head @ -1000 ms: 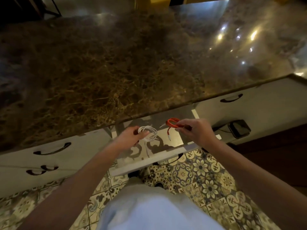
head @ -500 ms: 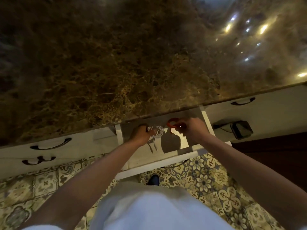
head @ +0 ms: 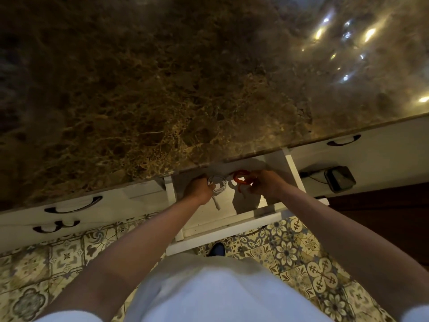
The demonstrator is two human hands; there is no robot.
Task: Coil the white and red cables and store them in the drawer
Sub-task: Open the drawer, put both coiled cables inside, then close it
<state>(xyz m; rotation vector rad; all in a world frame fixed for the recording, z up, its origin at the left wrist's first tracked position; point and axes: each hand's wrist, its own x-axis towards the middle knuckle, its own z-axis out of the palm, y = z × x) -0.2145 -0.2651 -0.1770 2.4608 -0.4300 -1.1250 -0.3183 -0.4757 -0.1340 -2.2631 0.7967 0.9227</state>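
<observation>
**Both coils held inside the open drawer**

The drawer [head: 232,223] stands pulled out from under the marble counter [head: 162,89]. Over the drawer's back part, close under the counter edge, the left hand [head: 197,188] grips the coiled white cable [head: 218,183], fingers curled round the loops; one loose end hangs down toward the drawer bottom. Just right of it, the right hand [head: 264,184] pinches the coiled red cable [head: 240,178], fingers closed on the loop, a short tail dangling. Whether either coil touches the drawer bottom cannot be told. Right of the drawer, a black device [head: 340,180] sits against the cabinet front.
</observation>
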